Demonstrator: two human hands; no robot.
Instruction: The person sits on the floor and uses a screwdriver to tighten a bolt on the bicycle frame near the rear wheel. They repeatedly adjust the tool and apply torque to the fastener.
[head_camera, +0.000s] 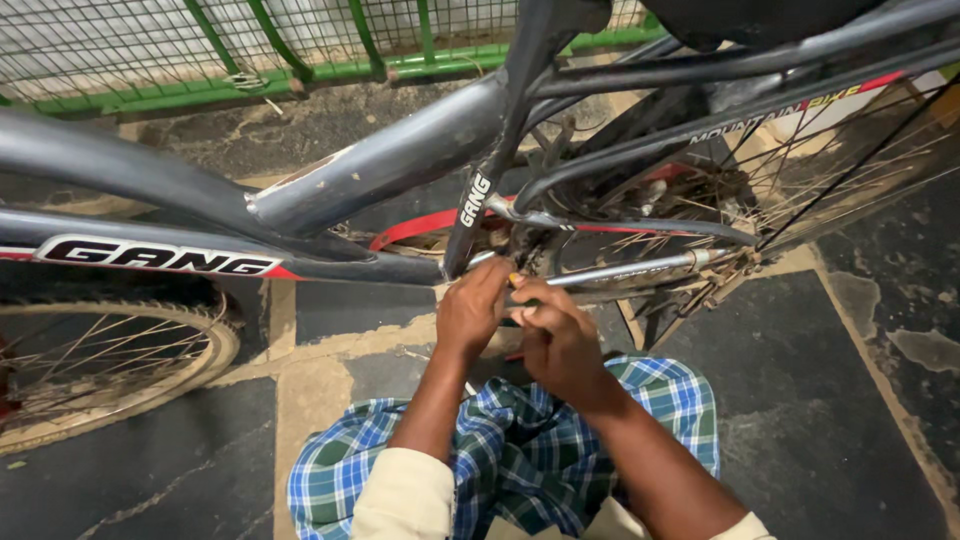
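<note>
Dark, patchy concrete floor (870, 420) lies under a grey bicycle frame (400, 160), with a green mesh fence (300, 50) behind. Both hands meet low at the frame's bottom junction: the left hand (470, 305) presses its fingers (492, 275) against the base of the seat tube (480, 200), curled narrow, while the right hand (560, 335) pinches a small yellowish-tipped piece (514, 280) (too small to identify) between closed fingers (530, 298). That piece sits just above both hands, touching the frame, nearer the right. A silver stay (640, 268) runs from there rightward to the rear wheel (800, 180); the front wheel (110, 350) stands well apart to the left.
</note>
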